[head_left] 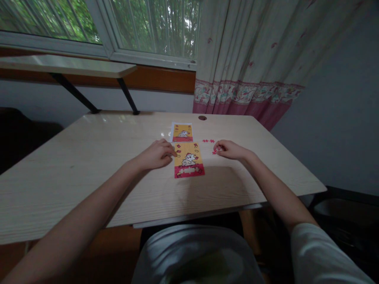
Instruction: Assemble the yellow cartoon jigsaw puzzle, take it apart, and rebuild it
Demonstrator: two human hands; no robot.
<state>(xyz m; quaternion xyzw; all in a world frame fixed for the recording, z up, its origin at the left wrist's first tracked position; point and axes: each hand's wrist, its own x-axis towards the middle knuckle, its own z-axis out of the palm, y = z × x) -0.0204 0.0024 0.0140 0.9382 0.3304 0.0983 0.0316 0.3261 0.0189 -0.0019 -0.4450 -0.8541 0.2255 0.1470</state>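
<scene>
Right hand (230, 150) curls narrowly at a red puzzle piece (214, 152), too blurred for me to tell its grip; left hand (160, 154), loosely open, touches the jigsaw puzzle's (188, 158) left edge on the desk (89, 169).

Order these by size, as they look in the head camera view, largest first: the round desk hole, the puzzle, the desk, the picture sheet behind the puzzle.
1. Desk
2. Puzzle
3. Picture sheet
4. Round hole

No two look alike in size.
</scene>
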